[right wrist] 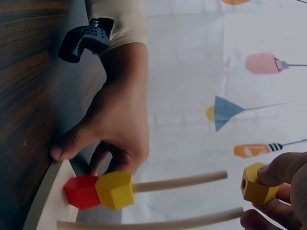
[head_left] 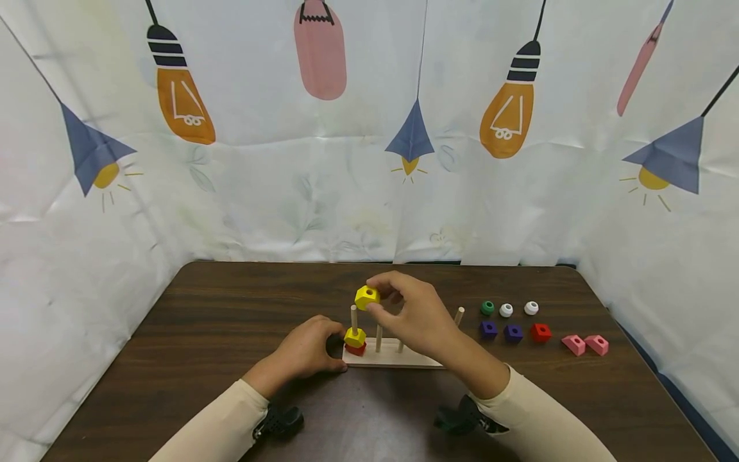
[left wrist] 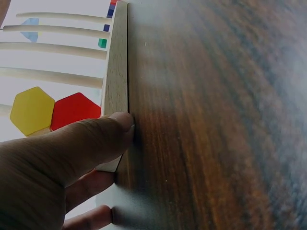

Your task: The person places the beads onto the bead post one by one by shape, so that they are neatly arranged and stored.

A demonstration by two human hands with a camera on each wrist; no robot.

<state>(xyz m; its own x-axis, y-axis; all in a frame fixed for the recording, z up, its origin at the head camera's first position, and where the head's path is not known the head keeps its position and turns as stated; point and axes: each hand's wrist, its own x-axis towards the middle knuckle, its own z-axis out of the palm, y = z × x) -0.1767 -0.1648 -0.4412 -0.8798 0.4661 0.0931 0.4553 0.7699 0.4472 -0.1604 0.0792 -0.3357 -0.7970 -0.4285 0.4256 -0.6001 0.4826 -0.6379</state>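
Observation:
My right hand (head_left: 424, 321) pinches a yellow hexagonal bead (head_left: 366, 298) between thumb and fingers, above the leftmost peg of a wooden peg board (head_left: 395, 360). In the right wrist view, that bead's hole faces the tip of the peg (right wrist: 192, 181), with a gap between them. Lower on the same peg, a yellow hexagonal bead (right wrist: 115, 190) is stacked on a red one (right wrist: 79, 191). My left hand (head_left: 306, 350) grips the board's left end. In the left wrist view, its thumb (left wrist: 112, 125) presses the front edge of the base, with fingers behind. The other pegs carry no beads where visible.
Right of the board lie a green bead (head_left: 487, 308), white beads (head_left: 506, 310), purple cubes (head_left: 488, 330), a red cube (head_left: 541, 332) and pink wedge-shaped blocks (head_left: 596, 344). They rest on the dark wooden table (head_left: 173, 385). A printed white curtain (head_left: 260, 192) hangs around its back and sides.

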